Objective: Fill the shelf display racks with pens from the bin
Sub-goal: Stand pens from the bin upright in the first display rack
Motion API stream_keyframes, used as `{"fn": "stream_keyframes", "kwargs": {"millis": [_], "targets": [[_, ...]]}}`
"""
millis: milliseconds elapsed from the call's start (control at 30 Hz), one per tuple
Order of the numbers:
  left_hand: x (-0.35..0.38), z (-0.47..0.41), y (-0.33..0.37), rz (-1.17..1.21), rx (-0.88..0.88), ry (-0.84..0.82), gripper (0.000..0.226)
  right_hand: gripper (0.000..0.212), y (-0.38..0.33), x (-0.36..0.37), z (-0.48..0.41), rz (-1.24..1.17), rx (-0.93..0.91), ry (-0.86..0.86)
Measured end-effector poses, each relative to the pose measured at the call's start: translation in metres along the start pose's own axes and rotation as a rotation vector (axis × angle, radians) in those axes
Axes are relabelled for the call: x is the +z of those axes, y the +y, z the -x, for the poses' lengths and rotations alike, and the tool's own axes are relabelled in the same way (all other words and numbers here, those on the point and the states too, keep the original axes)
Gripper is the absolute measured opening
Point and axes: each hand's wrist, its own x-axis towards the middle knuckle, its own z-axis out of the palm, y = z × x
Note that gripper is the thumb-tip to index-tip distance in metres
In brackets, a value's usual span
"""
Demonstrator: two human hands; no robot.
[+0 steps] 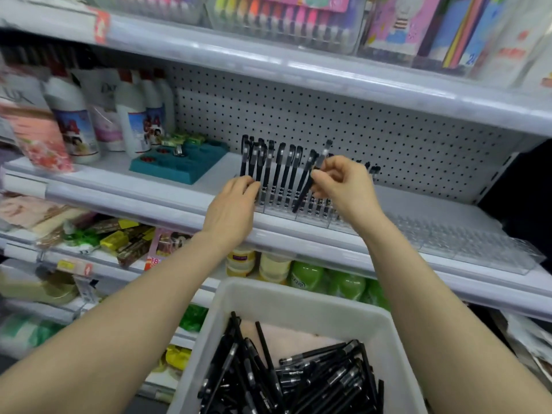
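Our right hand [337,180] pinches a tilted pen [301,195] at the rack [448,237] on the shelf [134,198]; our left hand [233,204] curls against racked pens [277,174], grip unclear; we fear its slant misses the slot, toppling neighbours.

Left soap pack [21,100]: "LUX"
White pouch [105,94]: "Do" (rest hidden)
Pink pack [162,249]: "18"
Blue pack [473,52]: "24"

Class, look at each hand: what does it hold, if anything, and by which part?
The right hand pinches a slanted black pen around its middle. The left hand touches pens standing in the rack; whether it grips one cannot be told.
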Motion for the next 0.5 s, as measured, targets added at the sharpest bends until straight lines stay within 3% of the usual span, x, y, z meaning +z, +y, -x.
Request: {"fn": "stream_keyframes", "kwargs": {"millis": [233, 500], "targets": [[0.015, -0.001, -0.008, -0.007, 0.008, 0.013, 0.060, 0.019, -0.010, 0.037, -0.046, 0.077, -0.096, 0.139], [0.017, -0.002, -0.009, -0.022, 0.009, 0.022, 0.063, 0.007, 0.009, 0.075, -0.065, 0.150, -0.048, 0.039]]}}
